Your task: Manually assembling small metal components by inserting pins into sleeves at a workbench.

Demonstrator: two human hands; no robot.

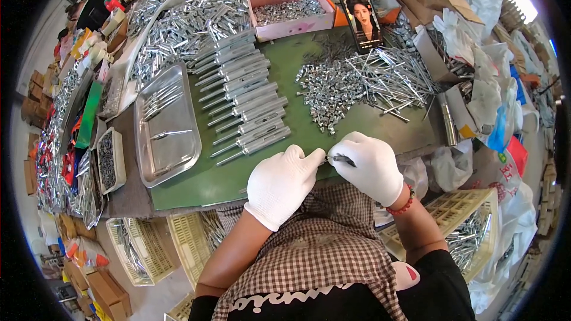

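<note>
My left hand (282,183), in a white knit glove, is closed near the table's front edge. Its grip is mostly hidden; a thin metal end (243,190) shows beside the glove. Just to its right, my right hand (370,167), also gloved, pinches a small dark part (343,159). The fingertips of both hands almost meet at a small metal end (326,158). Beyond them lies a row of silver metal tubes with thin rods (262,134), side by side. Behind my right hand are a pile of small metal fittings (327,92) and a heap of long thin pins (395,80).
A metal tray (169,157) with several slim parts stands left. At the back are heaped metal tubes (196,21), a pink box (292,27) of small fittings and an upright phone (360,21). A metal cylinder (447,120) stands right. Yellow crates (148,255) sit below the table (184,196).
</note>
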